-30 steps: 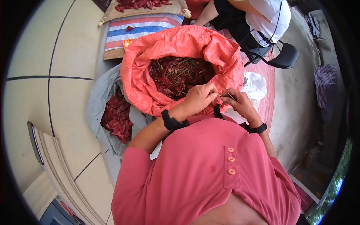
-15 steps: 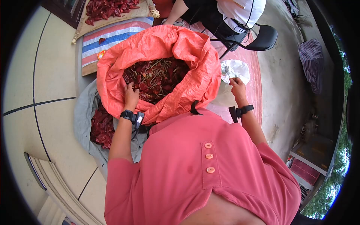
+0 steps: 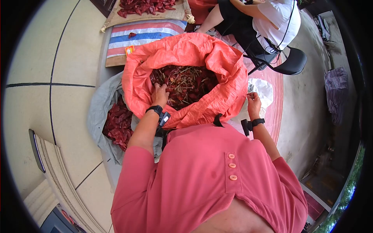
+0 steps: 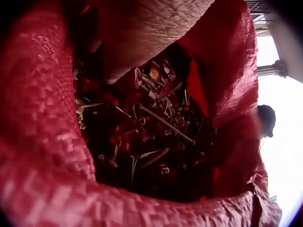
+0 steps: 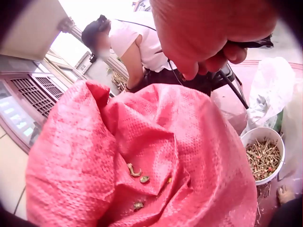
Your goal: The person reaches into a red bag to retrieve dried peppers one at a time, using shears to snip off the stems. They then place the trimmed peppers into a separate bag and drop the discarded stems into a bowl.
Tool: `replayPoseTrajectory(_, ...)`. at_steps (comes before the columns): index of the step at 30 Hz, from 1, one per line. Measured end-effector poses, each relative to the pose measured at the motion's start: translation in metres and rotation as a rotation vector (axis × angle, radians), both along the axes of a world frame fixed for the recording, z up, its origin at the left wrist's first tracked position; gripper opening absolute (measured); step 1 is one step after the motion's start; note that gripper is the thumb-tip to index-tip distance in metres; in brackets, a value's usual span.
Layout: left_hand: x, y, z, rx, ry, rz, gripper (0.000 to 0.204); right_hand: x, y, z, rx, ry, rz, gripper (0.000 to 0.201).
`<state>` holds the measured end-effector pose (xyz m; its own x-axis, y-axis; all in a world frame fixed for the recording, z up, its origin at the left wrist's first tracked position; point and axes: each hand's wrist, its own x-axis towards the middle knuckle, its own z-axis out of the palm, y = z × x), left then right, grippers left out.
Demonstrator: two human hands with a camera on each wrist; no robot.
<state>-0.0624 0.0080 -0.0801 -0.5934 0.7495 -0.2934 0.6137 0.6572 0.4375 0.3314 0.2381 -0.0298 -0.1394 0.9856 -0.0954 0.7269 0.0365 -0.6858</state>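
Observation:
A large red woven sack (image 3: 182, 46) stands with its rim rolled down, full of dried red chilies and loose stems (image 3: 186, 83). Inside its left side, my left hand (image 3: 159, 96) touches the chilies with relaxed, slightly bent fingers. In the left wrist view, part of that hand (image 4: 147, 38) covers the top of the contents. Right of the sack, my right hand (image 3: 254, 104) is raised with curled fingers. The right wrist view shows it (image 5: 208, 38) gripping a small dark object (image 5: 258, 43), whose kind I cannot tell.
A white bucket (image 5: 282, 156) of cut stems and a white plastic bag (image 5: 270, 87) stand at the right. Left lies a grey sack (image 3: 99, 101) of red chilies. Ahead, a seated person (image 3: 272, 23) is beside a black chair (image 3: 292, 64); more chilies (image 3: 143, 7) lie on sacking.
My hands were together at the sack's front edge, then parted: the left went into the sack, the right out to the right side. Since then, the right has drawn nearer the sack.

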Motion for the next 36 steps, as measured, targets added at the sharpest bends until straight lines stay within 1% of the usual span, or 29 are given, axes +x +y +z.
replayPoseTrajectory(2,-0.002,-0.003,-0.001,0.061,-0.035,-0.018,0.032,0.011,0.006,0.001,0.104,0.132,-0.046,0.007)
replayPoseTrajectory(3,-0.002,-0.006,0.0,0.155,-0.02,-0.027,0.022,0.014,0.007,0.008,0.087,0.187,-0.084,0.006)
replayPoseTrajectory(4,-0.003,-0.007,0.0,0.185,-0.022,-0.026,0.02,0.015,0.009,0.014,0.087,0.181,-0.098,0.007)
replayPoseTrajectory(5,-0.005,-0.008,0.001,0.217,-0.023,-0.026,0.018,0.019,0.008,0.022,0.018,0.142,-0.127,0.007)
replayPoseTrajectory(6,-0.006,-0.008,0.003,0.25,-0.024,-0.027,0.018,0.014,0.003,0.041,-0.05,0.104,-0.157,0.007)
replayPoseTrajectory(9,-0.007,-0.01,0.014,0.204,0.017,-0.03,0.02,0.022,0.001,0.038,-0.079,0.21,-0.192,0.006)
replayPoseTrajectory(11,-0.006,-0.01,0.024,0.214,0.028,-0.037,0.022,0.023,-0.003,0.038,-0.119,0.176,-0.186,0.007)
replayPoseTrajectory(12,-0.004,-0.011,0.031,0.215,0.034,-0.039,0.022,0.013,-0.01,0.051,-0.16,0.141,-0.197,0.008)
replayPoseTrajectory(13,-0.002,-0.011,0.04,0.226,0.059,-0.07,0.019,0.015,-0.008,0.046,-0.1,0.149,-0.181,0.008)
replayPoseTrajectory(15,0.006,-0.011,0.061,0.364,0.11,-0.125,0.017,0.019,-0.003,0.031,0.021,0.173,-0.145,0.007)
replayPoseTrajectory(17,0.021,-0.009,0.085,0.495,0.158,-0.163,0.018,-0.014,-0.01,0.063,-0.03,0.383,-0.06,0.007)
replayPoseTrajectory(18,0.029,-0.006,0.098,0.56,0.183,-0.18,0.018,-0.039,-0.016,0.086,-0.054,0.494,-0.021,0.007)
replayPoseTrajectory(19,0.035,-0.002,0.111,0.624,0.209,-0.207,0.02,-0.061,-0.023,0.106,-0.129,0.518,0.14,0.008)
replayPoseTrajectory(20,0.041,0.002,0.123,0.634,0.206,-0.227,0.023,-0.08,-0.029,0.124,-0.201,0.54,0.299,0.008)
replayPoseTrajectory(22,0.056,0.005,0.145,0.645,0.196,-0.258,0.03,-0.108,-0.04,0.152,-0.339,0.417,0.572,0.008)
replayPoseTrajectory(23,0.06,0.005,0.155,0.626,0.2,-0.296,0.042,-0.12,-0.048,0.159,-0.336,0.444,0.65,0.008)
replayPoseTrajectory(25,0.071,0.002,0.173,0.62,0.213,-0.285,0.043,-0.139,-0.059,0.169,-0.33,0.502,0.814,0.01)
replayPoseTrajectory(26,0.075,-0.002,0.178,0.614,0.218,-0.276,0.044,-0.141,-0.058,0.174,-0.289,0.433,0.876,0.011)
replayPoseTrajectory(28,0.075,-0.021,0.171,0.617,0.304,-0.143,0.042,-0.14,-0.057,0.179,-0.206,0.292,0.995,0.012)
replayPoseTrajectory(29,0.07,-0.035,0.168,0.61,0.364,-0.065,0.039,-0.135,-0.053,0.179,-0.18,0.264,0.985,0.014)
replayPoseTrajectory(30,0.064,-0.051,0.164,0.605,0.424,0.013,0.037,-0.128,-0.049,0.176,-0.131,0.227,0.967,0.012)
replayPoseTrajectory(32,0.045,-0.1,0.148,0.389,0.343,0.336,0.034,-0.112,-0.043,0.176,-0.207,0.243,0.876,0.011)
replayPoseTrajectory(34,0.027,-0.144,0.155,0.274,0.337,0.5,0.033,-0.094,-0.036,0.164,-0.299,0.301,0.776,0.011)
replayPoseTrajectory(36,0.005,-0.191,0.142,0.234,0.335,0.628,0.034,-0.081,-0.03,0.151,-0.352,0.359,0.711,0.011)
